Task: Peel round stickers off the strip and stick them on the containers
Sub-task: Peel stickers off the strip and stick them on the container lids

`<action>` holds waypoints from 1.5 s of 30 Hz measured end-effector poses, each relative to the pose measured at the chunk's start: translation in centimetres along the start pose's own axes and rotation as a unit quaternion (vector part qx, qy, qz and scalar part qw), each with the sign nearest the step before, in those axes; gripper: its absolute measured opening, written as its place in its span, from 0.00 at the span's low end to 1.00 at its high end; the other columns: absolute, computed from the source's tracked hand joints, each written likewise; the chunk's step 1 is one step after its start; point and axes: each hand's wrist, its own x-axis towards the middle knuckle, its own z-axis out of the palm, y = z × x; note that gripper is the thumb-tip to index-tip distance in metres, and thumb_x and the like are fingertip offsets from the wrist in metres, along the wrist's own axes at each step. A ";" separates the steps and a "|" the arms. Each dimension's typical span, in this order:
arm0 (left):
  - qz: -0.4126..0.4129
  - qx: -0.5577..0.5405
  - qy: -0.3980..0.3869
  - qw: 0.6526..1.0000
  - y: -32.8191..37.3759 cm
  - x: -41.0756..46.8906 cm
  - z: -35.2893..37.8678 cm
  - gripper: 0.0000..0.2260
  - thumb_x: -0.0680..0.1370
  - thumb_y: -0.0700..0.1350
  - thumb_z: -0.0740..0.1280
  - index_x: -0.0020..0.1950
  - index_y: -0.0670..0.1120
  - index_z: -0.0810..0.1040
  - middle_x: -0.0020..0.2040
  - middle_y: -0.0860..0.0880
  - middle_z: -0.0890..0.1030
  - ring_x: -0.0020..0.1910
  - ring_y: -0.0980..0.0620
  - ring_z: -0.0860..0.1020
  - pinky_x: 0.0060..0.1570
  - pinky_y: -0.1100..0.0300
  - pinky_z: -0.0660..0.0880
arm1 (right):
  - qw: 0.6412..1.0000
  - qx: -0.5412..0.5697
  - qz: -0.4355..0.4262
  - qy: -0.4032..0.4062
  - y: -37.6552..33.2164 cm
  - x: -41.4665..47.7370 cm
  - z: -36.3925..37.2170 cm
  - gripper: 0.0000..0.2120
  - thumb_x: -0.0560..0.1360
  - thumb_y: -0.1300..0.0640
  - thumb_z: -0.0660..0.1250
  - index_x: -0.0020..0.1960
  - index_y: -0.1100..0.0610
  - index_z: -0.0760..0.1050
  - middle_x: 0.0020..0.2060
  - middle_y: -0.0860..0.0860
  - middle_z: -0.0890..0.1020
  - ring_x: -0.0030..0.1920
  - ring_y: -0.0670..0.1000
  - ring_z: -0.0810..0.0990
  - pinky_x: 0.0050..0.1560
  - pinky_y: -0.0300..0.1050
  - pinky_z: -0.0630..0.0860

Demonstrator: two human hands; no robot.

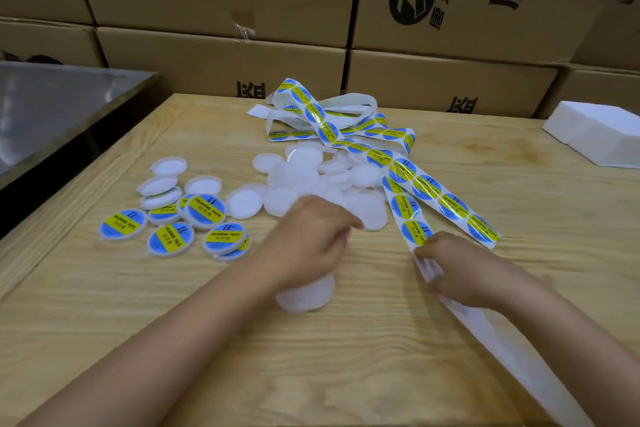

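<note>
Wooden tabletop (346,374), stacked cardboard boxes (221,55) behind. Right hand (453,270) pinches the sticker strip (412,210) at its peeled white end, fingers curled on the backing. The strip runs away from it toward a tangled heap at the back. Left hand (308,246) sits just left of that end, fingers curled, over a plain white container (306,296); can't tell if it grips it. Unlabelled containers (301,180) are piled just beyond both hands, stickered containers (204,211) further left.
</note>
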 end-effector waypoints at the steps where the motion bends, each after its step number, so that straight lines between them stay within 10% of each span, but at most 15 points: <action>1: 0.015 -0.008 -0.048 0.999 0.9 -0.3 0.9 0.11 0.75 0.40 0.63 0.54 0.44 0.81 0.51 0.49 0.83 0.52 0.47 0.79 0.59 0.52 0.66 | 1.000 0.003 0.003 0.007 -0.4 0.0 0.0 0.07 0.74 0.58 0.62 0.51 0.53 0.74 0.56 0.54 0.72 0.56 0.54 0.72 0.52 0.43 0.71; 9: 0.069 0.080 -0.188 0.977 3.9 -1.9 4.2 0.24 0.82 0.54 0.50 0.76 0.45 0.55 0.76 0.48 0.58 0.75 0.53 0.53 0.72 0.55 0.36 | 0.973 0.227 -0.041 -0.018 -1.2 -1.1 0.3 0.13 0.76 0.57 0.63 0.60 0.57 0.74 0.62 0.52 0.68 0.57 0.48 0.74 0.55 0.37 0.69; 14: 0.069 0.055 -0.208 0.974 3.7 -1.8 3.9 0.20 0.82 0.53 0.51 0.71 0.47 0.67 0.72 0.50 0.67 0.72 0.54 0.60 0.72 0.56 0.39 | 0.871 0.487 0.012 -0.067 -0.8 -1.2 0.2 0.24 0.76 0.70 0.57 0.67 0.50 0.67 0.54 0.54 0.76 0.37 0.47 0.82 0.42 0.43 0.81; 18: 0.071 0.016 -0.155 0.985 3.0 -1.2 3.1 0.15 0.82 0.49 0.55 0.57 0.45 0.79 0.56 0.50 0.79 0.58 0.51 0.75 0.68 0.57 0.53 | 0.948 0.277 -0.049 0.147 -0.1 0.7 0.5 0.17 0.78 0.65 0.58 0.62 0.51 0.75 0.59 0.46 0.78 0.44 0.36 0.76 0.42 0.25 0.68; 21: 0.069 0.006 -0.118 0.991 2.6 -1.0 3.0 0.11 0.79 0.47 0.61 0.48 0.43 0.82 0.44 0.49 0.83 0.45 0.47 0.79 0.57 0.55 0.67 | 0.948 0.218 -0.108 0.205 -0.2 2.0 2.0 0.16 0.78 0.65 0.59 0.63 0.56 0.75 0.63 0.49 0.76 0.63 0.50 0.72 0.60 0.32 0.62; 26: -0.016 -0.050 -0.061 0.997 2.4 -0.8 3.2 0.08 0.76 0.46 0.65 0.51 0.44 0.81 0.40 0.48 0.83 0.42 0.47 0.79 0.45 0.54 0.73 | 0.922 0.253 -0.131 0.263 -1.2 2.9 4.1 0.16 0.75 0.70 0.62 0.59 0.61 0.78 0.60 0.51 0.78 0.63 0.52 0.73 0.61 0.27 0.59; 34: -0.084 0.082 -0.067 0.991 0.8 -0.5 4.6 0.20 0.77 0.56 0.62 0.67 0.52 0.70 0.62 0.55 0.76 0.65 0.56 0.69 0.66 0.58 0.52 | 0.893 0.336 -0.173 0.246 -1.6 2.7 4.2 0.23 0.70 0.69 0.66 0.63 0.53 0.74 0.54 0.43 0.78 0.56 0.40 0.75 0.57 0.27 0.66; 40: -0.079 0.109 -0.088 0.987 0.5 -0.5 4.9 0.18 0.78 0.54 0.60 0.67 0.52 0.70 0.61 0.55 0.75 0.66 0.55 0.67 0.68 0.57 0.42 | 0.892 0.355 -0.134 0.245 -1.9 3.1 4.2 0.21 0.75 0.70 0.58 0.63 0.55 0.76 0.56 0.47 0.79 0.57 0.44 0.76 0.57 0.28 0.67; 45: -0.086 0.061 -0.046 0.993 0.7 -0.4 4.5 0.14 0.76 0.52 0.65 0.61 0.54 0.76 0.53 0.55 0.79 0.61 0.56 0.72 0.68 0.59 0.39 | 0.861 0.437 -0.112 0.234 -2.8 2.6 3.8 0.15 0.80 0.51 0.55 0.57 0.52 0.79 0.51 0.43 0.81 0.54 0.40 0.77 0.58 0.37 0.71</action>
